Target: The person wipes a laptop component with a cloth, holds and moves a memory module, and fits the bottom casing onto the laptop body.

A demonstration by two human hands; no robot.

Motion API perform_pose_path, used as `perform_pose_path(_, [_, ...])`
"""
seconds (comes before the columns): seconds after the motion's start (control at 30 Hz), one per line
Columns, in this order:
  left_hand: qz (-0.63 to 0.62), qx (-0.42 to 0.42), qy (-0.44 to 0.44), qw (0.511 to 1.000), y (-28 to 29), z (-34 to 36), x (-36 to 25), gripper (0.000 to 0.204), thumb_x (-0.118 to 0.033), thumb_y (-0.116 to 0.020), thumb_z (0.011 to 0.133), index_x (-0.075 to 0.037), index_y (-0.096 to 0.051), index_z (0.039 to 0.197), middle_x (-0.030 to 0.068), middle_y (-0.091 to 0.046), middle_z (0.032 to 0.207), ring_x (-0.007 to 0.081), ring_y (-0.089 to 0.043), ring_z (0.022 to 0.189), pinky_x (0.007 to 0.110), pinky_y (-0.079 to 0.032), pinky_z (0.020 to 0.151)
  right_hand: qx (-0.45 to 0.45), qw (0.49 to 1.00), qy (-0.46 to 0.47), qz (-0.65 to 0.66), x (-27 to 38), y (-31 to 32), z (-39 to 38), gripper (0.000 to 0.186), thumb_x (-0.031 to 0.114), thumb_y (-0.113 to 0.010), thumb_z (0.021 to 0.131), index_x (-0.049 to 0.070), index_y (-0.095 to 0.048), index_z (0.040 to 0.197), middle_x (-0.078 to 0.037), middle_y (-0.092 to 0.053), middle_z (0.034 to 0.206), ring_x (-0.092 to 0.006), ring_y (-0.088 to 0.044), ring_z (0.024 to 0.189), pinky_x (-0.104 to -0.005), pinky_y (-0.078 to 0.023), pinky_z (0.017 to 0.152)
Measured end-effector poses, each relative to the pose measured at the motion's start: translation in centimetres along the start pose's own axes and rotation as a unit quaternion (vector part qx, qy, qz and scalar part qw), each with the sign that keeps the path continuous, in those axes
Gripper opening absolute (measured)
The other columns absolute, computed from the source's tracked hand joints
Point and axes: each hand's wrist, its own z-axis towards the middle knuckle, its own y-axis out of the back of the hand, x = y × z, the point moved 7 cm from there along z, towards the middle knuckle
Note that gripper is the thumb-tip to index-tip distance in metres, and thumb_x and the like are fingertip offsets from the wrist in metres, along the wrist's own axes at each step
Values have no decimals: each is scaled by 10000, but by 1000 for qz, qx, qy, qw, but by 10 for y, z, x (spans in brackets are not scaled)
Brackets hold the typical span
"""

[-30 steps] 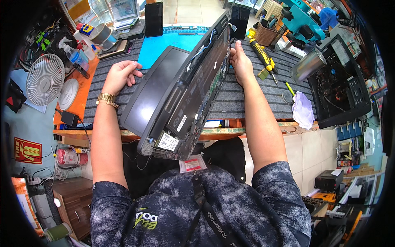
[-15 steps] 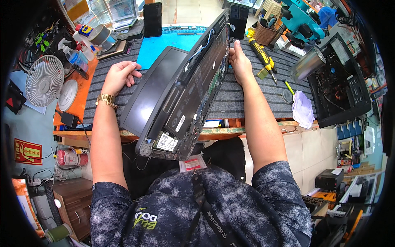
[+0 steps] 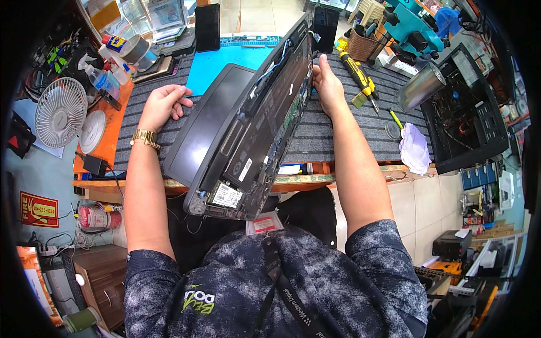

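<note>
A black laptop [image 3: 265, 115] is held tilted on its side over the front of the workbench, its underside uncovered. Inside show a flat black battery [image 3: 248, 149], a part with a white label [image 3: 227, 195] and a strip of green circuit board [image 3: 293, 117]. Its lid [image 3: 205, 127] is folded out to the left. My right hand [image 3: 329, 87] grips the laptop's far right edge, thumb up, the other fingers partly hidden behind it. To the left of the lid, my left hand [image 3: 163, 107] hovers with curled fingers, thumb against forefinger, nothing visible in them.
A blue mat [image 3: 217, 70] lies beyond the laptop on the grey striped bench cover [image 3: 360, 138]. At right are a yellow-black power screwdriver [image 3: 358, 76], a crumpled white cloth [image 3: 415, 149], a metal cylinder [image 3: 421, 87] and an open computer case [image 3: 468, 112]. A white fan [image 3: 61, 111] stands left.
The laptop has shifted very slightly in my right hand. Both hands are otherwise almost where they were.
</note>
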Motion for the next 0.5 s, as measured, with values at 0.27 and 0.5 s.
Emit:
perform_pose_path(0.27, [3, 1, -2, 1000, 0, 0, 0, 305, -274, -635, 1137, -7, -781, 1160, 88, -821, 917, 55, -646, 596, 198, -503, 510, 14, 1000, 5, -12, 1, 0, 2, 851, 674, -312, 1181, -45, -741, 1337, -110, -797, 1257, -181, -688, 1124, -303, -458, 1043])
perform_pose_path(0.5, [6, -1, -3, 1000, 0, -1, 0, 308, -282, -639, 1138, -9, -782, 1157, 85, -822, 915, 55, -648, 597, 197, -504, 516, 20, 1000, 5, 0, 0, -1, 1, 843, 662, -314, 1185, -45, -752, 1317, -102, -802, 1227, -169, -684, 1092, -291, -464, 1009])
